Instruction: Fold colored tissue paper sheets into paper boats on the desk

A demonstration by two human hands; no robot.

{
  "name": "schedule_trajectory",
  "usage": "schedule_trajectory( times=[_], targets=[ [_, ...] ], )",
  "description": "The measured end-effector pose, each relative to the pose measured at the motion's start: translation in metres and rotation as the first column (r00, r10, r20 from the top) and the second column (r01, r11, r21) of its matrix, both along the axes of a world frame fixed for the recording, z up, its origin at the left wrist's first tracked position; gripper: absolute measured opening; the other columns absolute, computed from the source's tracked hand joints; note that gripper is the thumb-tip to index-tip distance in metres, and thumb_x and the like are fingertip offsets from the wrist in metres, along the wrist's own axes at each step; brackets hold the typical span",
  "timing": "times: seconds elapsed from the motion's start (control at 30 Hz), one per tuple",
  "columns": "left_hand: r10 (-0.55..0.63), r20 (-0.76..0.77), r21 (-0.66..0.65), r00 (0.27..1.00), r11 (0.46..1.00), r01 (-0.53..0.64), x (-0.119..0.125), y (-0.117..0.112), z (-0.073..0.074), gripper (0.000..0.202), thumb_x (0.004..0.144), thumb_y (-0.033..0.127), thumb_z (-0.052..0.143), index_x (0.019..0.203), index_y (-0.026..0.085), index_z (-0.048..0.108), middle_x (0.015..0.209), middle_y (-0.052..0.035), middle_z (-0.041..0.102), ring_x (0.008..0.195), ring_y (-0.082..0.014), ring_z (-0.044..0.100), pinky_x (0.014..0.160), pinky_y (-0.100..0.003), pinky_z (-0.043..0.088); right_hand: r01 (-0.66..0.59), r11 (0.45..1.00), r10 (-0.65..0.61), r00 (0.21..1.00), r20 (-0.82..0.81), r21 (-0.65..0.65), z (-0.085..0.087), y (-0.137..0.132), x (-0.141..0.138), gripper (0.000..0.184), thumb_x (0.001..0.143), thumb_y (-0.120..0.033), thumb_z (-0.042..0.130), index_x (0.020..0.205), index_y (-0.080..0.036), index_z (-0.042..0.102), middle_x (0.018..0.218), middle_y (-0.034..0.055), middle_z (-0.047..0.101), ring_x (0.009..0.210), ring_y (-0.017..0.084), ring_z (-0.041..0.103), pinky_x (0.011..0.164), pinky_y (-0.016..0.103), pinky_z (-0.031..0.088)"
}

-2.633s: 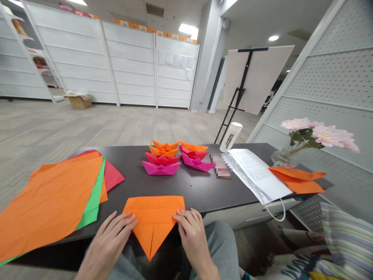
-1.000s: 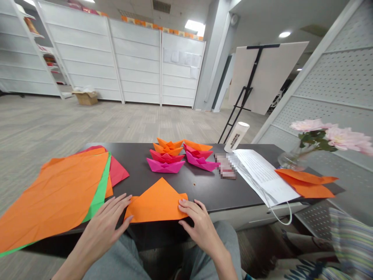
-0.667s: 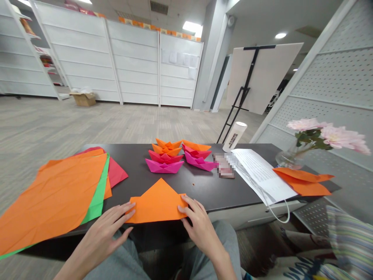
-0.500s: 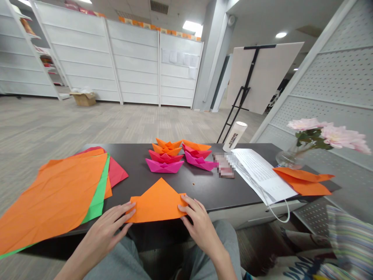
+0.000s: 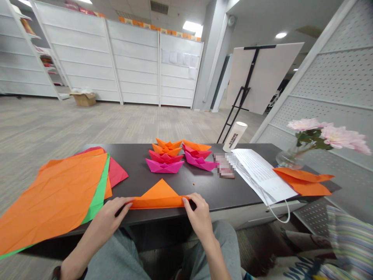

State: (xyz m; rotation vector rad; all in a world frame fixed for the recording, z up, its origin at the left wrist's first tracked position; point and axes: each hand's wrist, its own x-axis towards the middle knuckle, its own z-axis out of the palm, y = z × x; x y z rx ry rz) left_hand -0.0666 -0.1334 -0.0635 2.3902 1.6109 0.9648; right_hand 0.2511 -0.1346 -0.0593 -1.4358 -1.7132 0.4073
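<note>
An orange sheet of paper [image 5: 160, 202] lies at the table's front edge, its lower part folded up into a band below a pointed top. My left hand [image 5: 113, 212] pinches the left end of that band between thumb and fingers. At the right end, my right hand [image 5: 198, 213] grips the band the same way. Beyond the sheet stand folded paper boats in two rows, among them a magenta boat [image 5: 164, 166] at the front left and another magenta boat [image 5: 200, 161] at the front right, with red and orange ones behind.
Large orange sheets [image 5: 64, 190] with green and red paper lie at left, overhanging the front edge. On the right are a printed page [image 5: 262, 175], a white cylinder [image 5: 234, 136], a folded orange paper [image 5: 305, 181] and a flower vase [image 5: 288, 158]. The dark table [image 5: 221, 194] holds everything.
The lower part of the orange sheet has been folded upward, turning the wide flap into a narrow band. Both hands have gone from fingers resting on its ends to pinching them.
</note>
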Motion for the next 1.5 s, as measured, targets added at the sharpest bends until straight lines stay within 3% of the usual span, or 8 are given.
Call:
schedule_trajectory(
  times=[0.2, 0.33, 0.47, 0.63, 0.9, 1.03, 1.13, 1.5],
  targets=[
    [0.093, 0.066, -0.051, 0.993, 0.995, -0.090, 0.012, 0.013, -0.003, 0.034, 0.093, 0.048, 0.047, 0.092, 0.021, 0.068, 0.074, -0.0002, 0.066, 0.053, -0.0149, 0.059, 0.053, -0.025, 0.050, 0.097, 0.995, -0.098, 0.994, 0.047, 0.025, -0.004, 0.014, -0.004, 0.017, 0.091, -0.020, 0.054, 0.103, -0.020, 0.065, 0.085, 0.0041, 0.063, 0.081, 0.022, 0.061, 0.078, 0.035, 0.050],
    [0.098, 0.100, -0.002, 0.990, 0.995, -0.098, 0.013, 0.015, -0.006, 0.033, 0.092, 0.049, 0.049, 0.087, 0.021, 0.066, 0.074, 0.0001, 0.061, 0.056, -0.0148, 0.058, 0.054, -0.025, 0.050, 0.100, 0.994, -0.104, 0.991, 0.086, 0.052, -0.007, 0.017, -0.006, 0.015, 0.089, -0.017, 0.054, 0.098, -0.022, 0.065, 0.091, 0.0056, 0.063, 0.087, 0.023, 0.060, 0.077, 0.035, 0.050],
    [0.075, 0.061, 0.095, 0.995, 0.992, -0.081, 0.011, 0.014, -0.007, 0.025, 0.094, 0.040, 0.049, 0.095, 0.021, 0.066, 0.092, -0.0050, 0.066, 0.077, -0.0189, 0.067, 0.070, -0.029, 0.056, 0.146, 0.989, -0.147, 0.987, 0.059, 0.025, -0.009, 0.019, -0.008, 0.014, 0.088, -0.017, 0.056, 0.097, -0.022, 0.065, 0.084, 0.0035, 0.063, 0.081, 0.023, 0.060, 0.073, 0.034, 0.049],
    [-0.153, -0.216, 0.191, 0.964, 0.962, 0.195, 0.034, 0.001, 0.002, 0.035, 0.095, 0.015, 0.042, 0.120, 0.023, 0.065, 0.123, -0.0071, 0.068, 0.115, -0.0212, 0.063, 0.100, -0.035, 0.049, 0.156, 0.987, -0.157, 0.987, 0.038, 0.026, -0.011, 0.022, -0.009, 0.011, 0.090, -0.022, 0.056, 0.094, -0.023, 0.065, 0.082, 0.0036, 0.064, 0.079, 0.023, 0.060, 0.071, 0.034, 0.049],
    [-0.142, -0.353, 0.139, 0.925, 0.970, 0.202, 0.075, -0.014, -0.008, 0.060, 0.090, 0.047, 0.057, 0.145, 0.023, 0.046, 0.144, -0.0093, 0.055, 0.129, -0.0275, 0.054, 0.104, -0.040, 0.048, 0.223, 0.965, -0.232, 0.971, 0.051, 0.141, -0.001, 0.010, -0.017, 0.020, 0.093, -0.020, 0.048, 0.102, -0.022, 0.066, 0.101, 0.0100, 0.061, 0.097, 0.026, 0.062, 0.085, 0.041, 0.052],
    [-0.144, -0.367, 0.131, 0.919, 0.970, 0.204, 0.072, -0.013, -0.015, 0.059, 0.087, 0.040, 0.060, 0.142, 0.021, 0.048, 0.144, -0.0106, 0.054, 0.129, -0.0290, 0.054, 0.105, -0.043, 0.047, -0.152, 0.979, 0.122, 0.972, 0.200, 0.139, 0.010, -0.016, -0.051, 0.033, 0.095, -0.015, 0.046, 0.122, -0.024, 0.062, 0.125, 0.0094, 0.062, 0.119, 0.024, 0.056, 0.104, 0.043, 0.045],
    [-0.154, -0.369, 0.131, 0.917, 0.968, 0.215, 0.071, -0.013, -0.016, 0.064, 0.081, 0.025, 0.060, 0.143, 0.019, 0.046, 0.144, -0.0119, 0.054, 0.129, -0.0277, 0.054, 0.106, -0.041, 0.047, -0.367, 0.930, 0.345, 0.894, 0.286, 0.028, 0.014, -0.030, -0.070, 0.057, 0.093, -0.024, 0.055, 0.148, -0.018, 0.039, 0.148, 0.0097, 0.048, 0.136, 0.025, 0.044, 0.115, 0.044, 0.036],
    [-0.144, -0.398, 0.119, 0.906, 0.971, 0.206, 0.070, -0.014, -0.013, 0.069, 0.083, 0.037, 0.064, 0.146, 0.019, 0.042, 0.150, -0.0110, 0.047, 0.133, -0.0295, 0.050, 0.106, -0.042, 0.046, -0.205, 0.973, 0.229, 0.871, 0.435, -0.103, 0.017, -0.037, 0.010, 0.051, 0.096, -0.016, 0.045, 0.147, -0.023, 0.042, 0.148, 0.0064, 0.048, 0.138, 0.025, 0.045, 0.117, 0.055, 0.031]
  ],
)
